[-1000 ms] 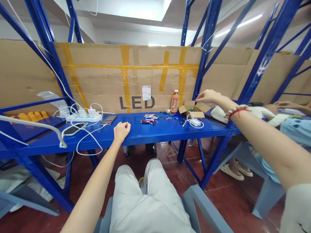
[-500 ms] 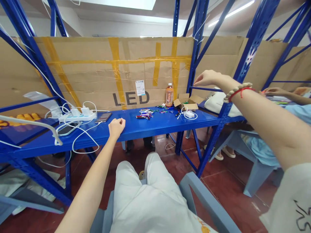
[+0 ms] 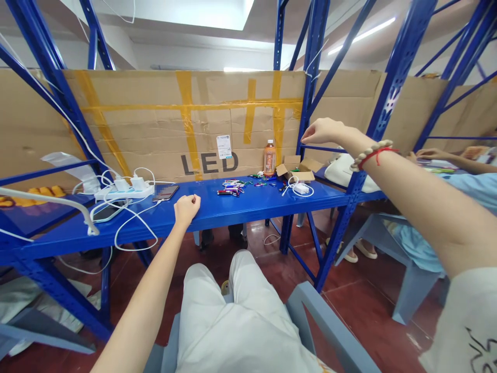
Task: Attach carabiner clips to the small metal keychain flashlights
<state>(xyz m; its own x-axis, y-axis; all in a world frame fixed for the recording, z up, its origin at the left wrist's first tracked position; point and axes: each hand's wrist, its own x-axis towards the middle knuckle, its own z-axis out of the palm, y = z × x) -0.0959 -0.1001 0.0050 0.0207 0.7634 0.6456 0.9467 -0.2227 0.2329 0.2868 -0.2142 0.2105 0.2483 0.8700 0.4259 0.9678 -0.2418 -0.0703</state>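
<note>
My left hand (image 3: 187, 211) rests as a fist on the front part of the blue table (image 3: 256, 207), close to a dark phone (image 3: 166, 193). Whether anything is inside the fist is hidden. My right hand (image 3: 324, 131) is raised above the table's right side, its fingertips pinched together and pointing left, near a blue upright post. What the pinch holds, if anything, is too small to see. Several small coloured metallic pieces (image 3: 233, 187) lie in a loose pile between my hands. Below my right hand stands an open small cardboard box (image 3: 301, 170) with green bits inside.
An orange drink bottle (image 3: 269, 158) stands against the cardboard wall (image 3: 147, 129). A coiled white cable with its adapter (image 3: 301, 189) lies near the front right. At left, a power strip (image 3: 124, 190) trails tangled cords. Another person's arm (image 3: 446, 155) reaches in at right.
The view has tilted up a little, so the table sits lower in the picture. My left fist stays in place on the table. My right hand remains raised and pinched, with little movement.
</note>
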